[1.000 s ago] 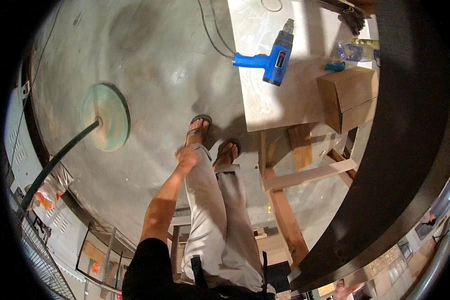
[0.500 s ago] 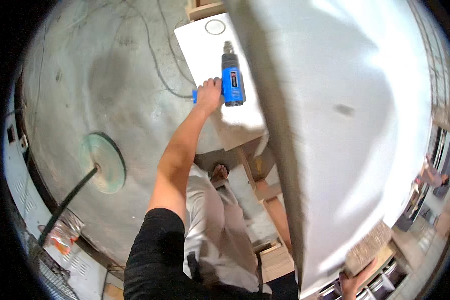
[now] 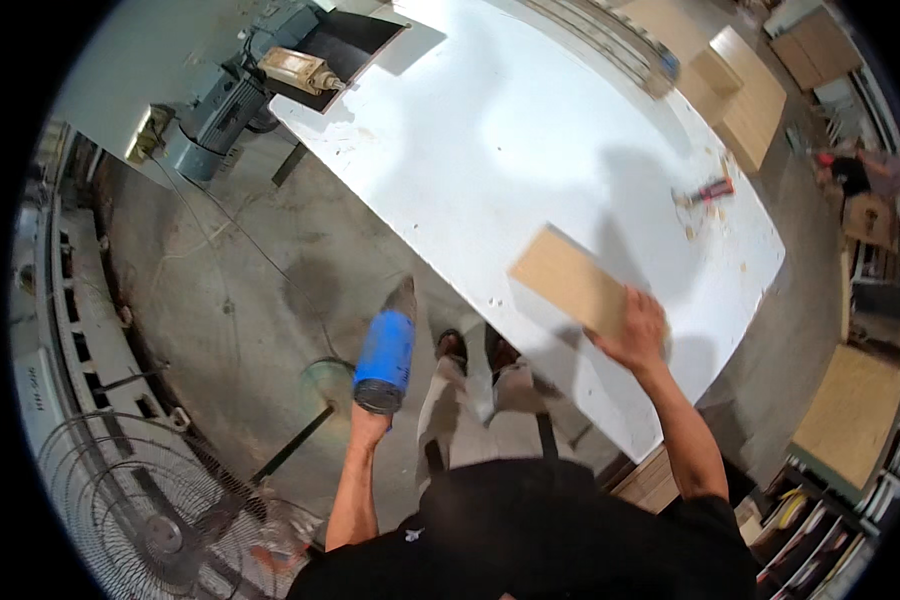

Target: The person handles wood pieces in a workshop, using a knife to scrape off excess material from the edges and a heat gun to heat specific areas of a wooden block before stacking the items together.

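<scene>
A blue and black heat gun (image 3: 386, 348) is in my left hand (image 3: 371, 425), held over the floor left of the white table. Its nozzle points away from me, and its body hides most of my closed fingers. My right hand (image 3: 638, 335) grips the near right end of a flat light-brown wooden board (image 3: 562, 275). The board is low over the white tabletop (image 3: 450, 190); I cannot tell whether it rests on it. Beyond it, near the table's right edge, a red-handled hand tool (image 3: 710, 190) lies among small wood chips.
Grey motors (image 3: 215, 115) stand at the far left by the table's corner. A standing fan (image 3: 165, 530) is at the lower left. Wooden boards (image 3: 745, 110) sit past the table's far right edge. A cord (image 3: 290, 275) trails over the floor, and another person (image 3: 865, 170) is at the far right.
The heat gun has been lifted off the white surface in my left hand. My right hand has brought the wooden board in over the tabletop. The view has turned.
</scene>
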Demonstrator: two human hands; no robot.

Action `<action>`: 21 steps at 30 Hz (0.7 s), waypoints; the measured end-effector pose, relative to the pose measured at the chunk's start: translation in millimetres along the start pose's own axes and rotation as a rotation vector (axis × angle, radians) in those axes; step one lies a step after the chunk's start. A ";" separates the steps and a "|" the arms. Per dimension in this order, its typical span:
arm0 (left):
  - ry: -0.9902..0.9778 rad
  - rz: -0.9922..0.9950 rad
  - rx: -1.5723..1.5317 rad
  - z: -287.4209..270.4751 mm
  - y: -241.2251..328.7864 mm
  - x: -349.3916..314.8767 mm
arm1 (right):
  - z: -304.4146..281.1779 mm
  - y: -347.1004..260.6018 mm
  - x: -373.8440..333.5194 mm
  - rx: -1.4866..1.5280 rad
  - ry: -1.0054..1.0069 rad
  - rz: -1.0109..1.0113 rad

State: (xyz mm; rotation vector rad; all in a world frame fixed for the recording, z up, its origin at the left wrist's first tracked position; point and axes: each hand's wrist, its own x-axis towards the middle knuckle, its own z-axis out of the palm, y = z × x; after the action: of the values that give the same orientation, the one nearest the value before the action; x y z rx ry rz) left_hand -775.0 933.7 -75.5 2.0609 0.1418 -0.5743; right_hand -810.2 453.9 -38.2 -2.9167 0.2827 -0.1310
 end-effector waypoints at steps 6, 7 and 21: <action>-0.084 -0.065 -0.497 -38.0 145.1 -5.2 | 23.8 -59.3 71.7 -0.001 -0.010 0.049; -0.131 -0.049 -0.534 -37.7 164.0 -2.6 | 24.0 -62.1 76.2 0.007 -0.007 0.060; -0.398 -0.093 -0.645 -61.4 245.8 56.1 | 21.5 -65.3 81.3 0.052 -0.112 0.129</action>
State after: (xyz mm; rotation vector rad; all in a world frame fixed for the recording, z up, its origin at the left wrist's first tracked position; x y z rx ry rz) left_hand -625.2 846.2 117.3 1.2966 0.1631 -0.8553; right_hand -716.7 504.6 -39.6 -2.8317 0.4402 0.0442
